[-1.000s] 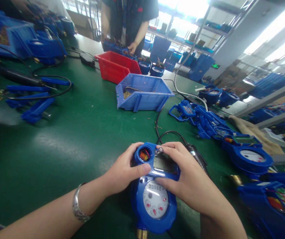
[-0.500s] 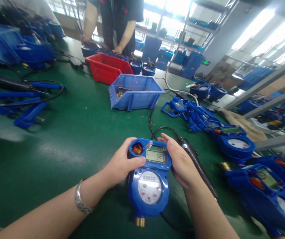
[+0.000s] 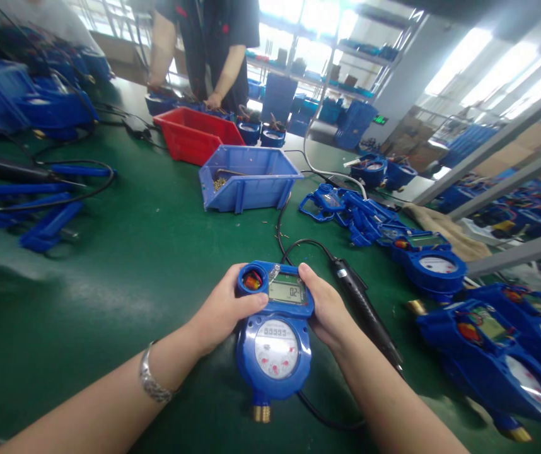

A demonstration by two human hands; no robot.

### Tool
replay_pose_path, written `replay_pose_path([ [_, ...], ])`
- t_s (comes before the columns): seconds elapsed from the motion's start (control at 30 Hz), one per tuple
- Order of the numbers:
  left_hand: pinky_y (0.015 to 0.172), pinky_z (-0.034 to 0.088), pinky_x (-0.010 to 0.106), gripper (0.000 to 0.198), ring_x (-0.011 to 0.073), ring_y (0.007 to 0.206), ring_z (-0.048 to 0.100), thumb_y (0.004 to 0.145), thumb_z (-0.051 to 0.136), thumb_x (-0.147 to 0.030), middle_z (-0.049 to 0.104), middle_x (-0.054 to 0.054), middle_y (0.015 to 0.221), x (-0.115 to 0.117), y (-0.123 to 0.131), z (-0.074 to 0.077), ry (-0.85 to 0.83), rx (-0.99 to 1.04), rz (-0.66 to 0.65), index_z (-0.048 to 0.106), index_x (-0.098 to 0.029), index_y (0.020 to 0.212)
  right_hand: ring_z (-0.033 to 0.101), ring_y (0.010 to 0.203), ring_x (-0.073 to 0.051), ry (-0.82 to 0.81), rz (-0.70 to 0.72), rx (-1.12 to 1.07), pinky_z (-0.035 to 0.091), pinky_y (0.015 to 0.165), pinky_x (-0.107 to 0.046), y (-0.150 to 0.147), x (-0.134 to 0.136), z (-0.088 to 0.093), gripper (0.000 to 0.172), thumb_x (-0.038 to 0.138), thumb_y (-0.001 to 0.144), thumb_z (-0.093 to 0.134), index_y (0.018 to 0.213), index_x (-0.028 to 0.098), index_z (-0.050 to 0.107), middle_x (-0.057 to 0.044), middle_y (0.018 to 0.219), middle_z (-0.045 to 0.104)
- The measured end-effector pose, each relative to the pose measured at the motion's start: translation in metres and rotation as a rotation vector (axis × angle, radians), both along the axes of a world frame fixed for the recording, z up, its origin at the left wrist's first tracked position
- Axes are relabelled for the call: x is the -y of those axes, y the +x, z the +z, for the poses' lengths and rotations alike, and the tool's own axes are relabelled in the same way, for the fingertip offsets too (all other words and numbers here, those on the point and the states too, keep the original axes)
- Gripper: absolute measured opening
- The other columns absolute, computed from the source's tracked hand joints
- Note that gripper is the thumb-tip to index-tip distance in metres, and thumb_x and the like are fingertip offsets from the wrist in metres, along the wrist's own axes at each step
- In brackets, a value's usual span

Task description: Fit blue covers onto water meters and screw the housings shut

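Observation:
Between my hands is a blue water meter (image 3: 277, 347) with a round white dial, a small lit display and a brass threaded end toward me. My left hand (image 3: 226, 309) grips its left side, the thumb lying across the casing beside the round opening with coloured wires. On the right side, my right hand (image 3: 327, 309) closes around the casing, thumb at the display's upper corner. The fingers beneath the meter are hidden. A black electric screwdriver (image 3: 365, 309) lies just right of my right hand, its cord looping behind the meter.
Beyond the meter stand a light blue bin (image 3: 256, 189) holding small brass screws and a red bin (image 3: 190, 142). Blue covers (image 3: 365, 217) and more water meters (image 3: 436, 265) line the right side. Blue parts (image 3: 48, 221) lie left. A co-worker (image 3: 204, 50) handles meters across the green table (image 3: 147, 290).
The view has shifted slightly, so most things sit a little further left. My right hand's fingers have closed in on the meter's side, with the thumb now at the display's corner.

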State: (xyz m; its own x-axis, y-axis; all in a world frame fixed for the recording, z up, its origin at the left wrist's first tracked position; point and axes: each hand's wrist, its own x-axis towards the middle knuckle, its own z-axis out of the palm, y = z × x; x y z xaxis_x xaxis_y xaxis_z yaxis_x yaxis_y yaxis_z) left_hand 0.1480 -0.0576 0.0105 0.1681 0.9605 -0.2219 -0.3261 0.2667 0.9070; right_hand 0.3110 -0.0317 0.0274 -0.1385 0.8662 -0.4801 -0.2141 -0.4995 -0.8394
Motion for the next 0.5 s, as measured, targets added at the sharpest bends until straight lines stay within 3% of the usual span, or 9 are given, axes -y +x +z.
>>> replay_pose_path([
  [0.13,0.088,0.044,0.036,0.050,0.0248,0.094,0.062,0.065,0.073,-0.033,0.068,0.010,0.100,0.006,0.002,-0.001,-0.100,0.180,-0.073,0.057,-0.013,0.107,0.067,0.073,-0.021,0.045,0.022,0.013,0.054,0.070,-0.031,0.001,0.000,-0.003,0.031,0.045,0.081,0.058,0.080,0.015,0.065,-0.005,0.069,0.069],
  [0.27,0.079,0.047,0.034,0.040,0.0235,0.080,0.065,0.063,0.075,-0.033,0.071,0.011,0.086,0.007,-0.002,0.006,-0.247,0.143,-0.143,0.064,-0.010,0.093,0.066,0.077,-0.021,0.107,0.082,0.020,0.053,0.073,-0.032,0.000,-0.001,-0.002,0.035,0.049,0.078,0.059,0.079,0.014,0.065,-0.007,0.074,0.070],
  [0.4,0.084,0.046,0.035,0.052,0.0258,0.091,0.063,0.059,0.077,-0.026,0.068,0.011,0.099,0.003,-0.014,0.025,-0.039,0.116,-0.210,0.059,-0.012,0.105,0.064,0.089,-0.024,0.226,0.162,0.025,0.050,0.081,-0.035,0.008,0.000,0.021,0.044,0.051,0.073,0.064,0.095,0.012,0.064,-0.010,0.094,0.068],
  [0.5,0.090,0.044,0.037,0.078,0.0298,0.105,0.056,0.047,0.084,-0.023,0.061,0.009,0.113,0.004,-0.024,0.042,0.229,-0.156,-0.122,0.050,-0.018,0.117,0.057,0.105,-0.025,0.404,0.304,0.094,0.045,0.092,-0.038,0.022,0.004,0.049,0.062,0.042,0.065,0.075,0.117,0.015,0.056,-0.009,0.115,0.060],
])
